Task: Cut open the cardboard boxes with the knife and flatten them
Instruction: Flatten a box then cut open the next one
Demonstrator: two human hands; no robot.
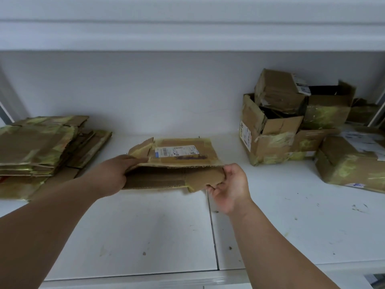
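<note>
white shelf (145, 230), flattened cardboard (41, 147), boxes (291, 126)

A: where's the cam sitting?
B: just one, worn on the head, wide-angle, looking forward and down over both forearms onto a white shelf surface (158, 230), pretty close in.
A: facing what?
B: straight at the white back wall (145, 90), upper shelf edge overhead.

Cut box (177, 161): brown cardboard, yellowish tape, white shipping label on top panel. Partly collapsed, near side gaping open, resting mid-tabletop (145, 226).

Flattened stack (41, 147): taped brown sheets piled at left, lying flat.

Uncut boxes (291, 126): several dented, taped cartons heaped at right, some with flaps open; one lies nearer, at far right.

Knife: not seen.
</note>
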